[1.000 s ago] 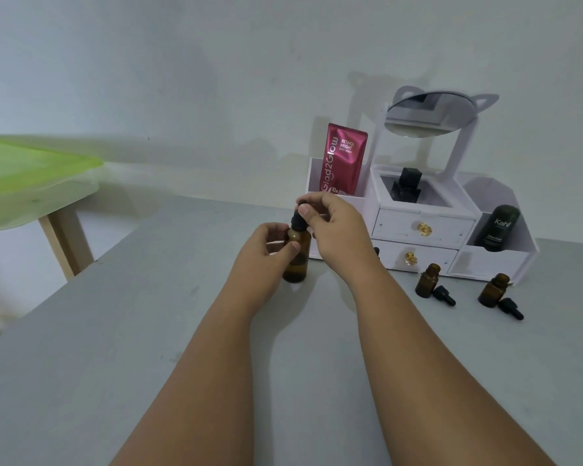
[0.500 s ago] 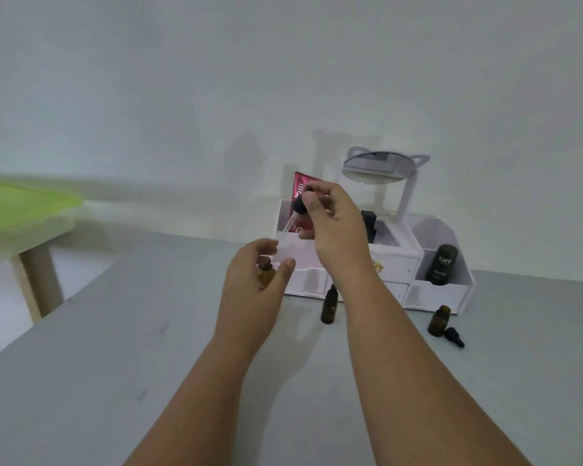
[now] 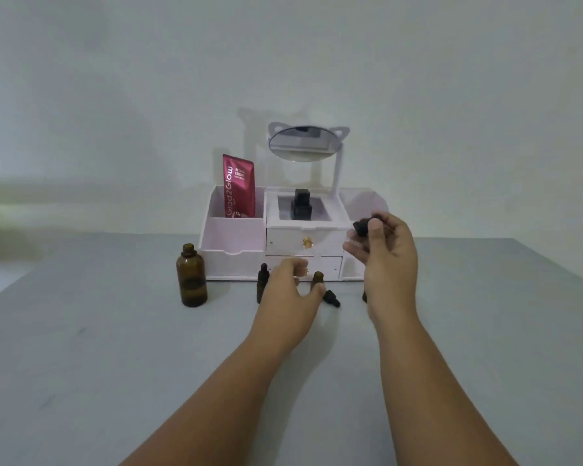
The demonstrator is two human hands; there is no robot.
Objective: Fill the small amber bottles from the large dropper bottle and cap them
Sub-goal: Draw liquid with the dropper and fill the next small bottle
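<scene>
Step in hand: filling the next small bottle w/ the dropper. The right hand is raised at the right, in front of the white organizer. Its thumb and fingers pinch the black bulb of the dropper; the glass tube is too faint to make out.

The left hand is low over the grey table, fingers curved and apart, thumb right at the near side of an uncapped small amber bottle. It's blurred, so whether it actually has a grip can't be told.

A loose black cap lies on the table just right of that bottle. Left of the hand stands a capped small bottle (prob. already done, judging by the cap). A dark sliver at the right wrist may be a third one; too hidden to say. The large amber bottle stands open and upright, well left of the group.

Next move, as it looks:
- The left hand has to steady the uncapped bottle upright.
- The right then brings the dropper tip over the narrow neck & squeezes.
- The mouth is small, so aim matters, and a nudge could tip the bottle.
- After that, pick up the loose cap & screw it on
</scene>
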